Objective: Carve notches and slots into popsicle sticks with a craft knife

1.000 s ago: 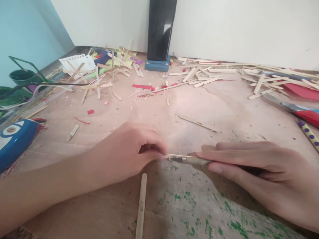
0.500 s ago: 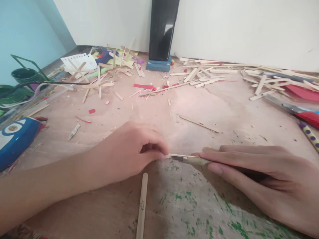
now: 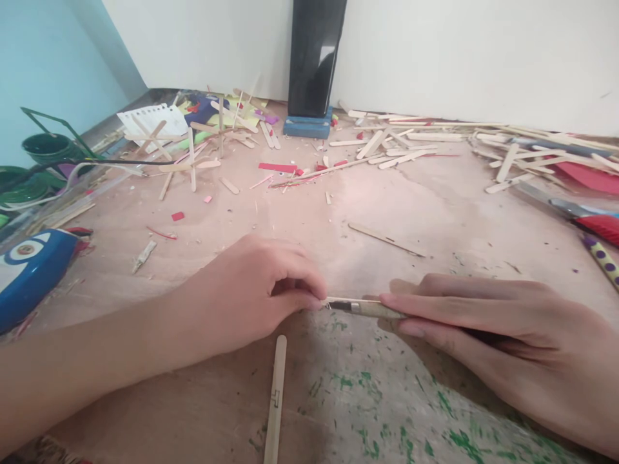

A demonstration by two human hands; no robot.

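Note:
My left hand point(image 3: 251, 296) rests curled on the wooden board, its fingertips pinching the end of a thin wooden stick point(image 3: 338, 301). My right hand point(image 3: 503, 335) lies to the right, fingers stretched along a craft knife point(image 3: 372, 310) whose blade tip lies against that stick. A single ice-cream stick point(image 3: 275, 396) sits just below my left hand, pointing toward me.
Loose wooden sticks point(image 3: 396, 145) and red scraps are scattered along the back. A black upright object on a blue base point(image 3: 307, 125) stands by the wall. A blue case point(image 3: 29, 270) and green containers point(image 3: 43, 148) lie left; scissors point(image 3: 580, 216) and a dotted pen point(image 3: 602, 258) right.
The knife and my right hand have slid slightly left along the stick. My left hand has stayed put.

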